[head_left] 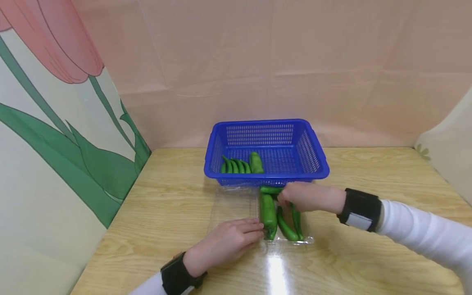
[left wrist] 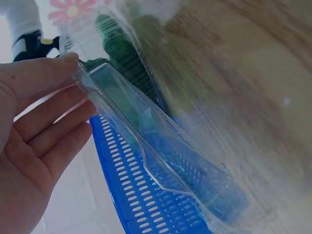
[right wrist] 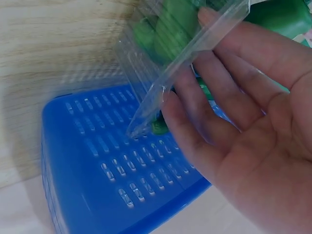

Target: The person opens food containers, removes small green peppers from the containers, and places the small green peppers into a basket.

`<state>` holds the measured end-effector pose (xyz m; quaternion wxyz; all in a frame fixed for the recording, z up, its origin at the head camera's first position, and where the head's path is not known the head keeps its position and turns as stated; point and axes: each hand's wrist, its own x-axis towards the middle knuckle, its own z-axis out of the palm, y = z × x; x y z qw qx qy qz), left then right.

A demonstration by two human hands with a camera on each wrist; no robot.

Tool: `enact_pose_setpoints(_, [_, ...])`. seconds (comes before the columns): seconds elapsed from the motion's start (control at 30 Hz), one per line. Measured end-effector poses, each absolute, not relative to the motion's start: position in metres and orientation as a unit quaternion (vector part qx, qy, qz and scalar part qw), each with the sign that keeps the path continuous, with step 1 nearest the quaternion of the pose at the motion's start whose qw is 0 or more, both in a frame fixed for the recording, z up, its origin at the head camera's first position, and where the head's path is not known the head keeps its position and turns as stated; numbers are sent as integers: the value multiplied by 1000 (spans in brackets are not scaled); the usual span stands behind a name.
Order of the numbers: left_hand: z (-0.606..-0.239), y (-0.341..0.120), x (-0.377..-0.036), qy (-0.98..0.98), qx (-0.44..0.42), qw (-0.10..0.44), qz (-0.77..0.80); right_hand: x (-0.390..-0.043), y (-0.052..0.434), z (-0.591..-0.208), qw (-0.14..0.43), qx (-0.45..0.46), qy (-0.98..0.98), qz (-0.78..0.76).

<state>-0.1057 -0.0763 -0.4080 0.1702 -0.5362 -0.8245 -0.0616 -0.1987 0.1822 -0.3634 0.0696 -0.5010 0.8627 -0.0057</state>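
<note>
A clear plastic tray lies on the wooden table just in front of a blue basket. Several green peppers lie in the tray's right half. My left hand rests with straight fingers on the tray's left half, its fingertips beside the biggest pepper. In the left wrist view those fingers touch the tray's clear edge. My right hand reaches over the peppers at the tray's far end. Seen from the right wrist, its fingers are nearly straight against the tray's rim. More green peppers lie inside the basket.
The table is boxed in by a pink back wall and a flower-painted panel on the left. The basket stands at the table's back middle. Bare wood stretches to the right and left of the tray.
</note>
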Motion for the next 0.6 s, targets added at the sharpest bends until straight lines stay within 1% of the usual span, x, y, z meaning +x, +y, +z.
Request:
enact_pose_setpoints(0.33, [-408,-76,-106,-825,-537,167,-52,-199,183,-366,69,-525,848,38])
enact_pose_setpoints(0.6, [-408,-76,-106,-826,-539,160,-46,-199,182,-367,44,-540,837,75])
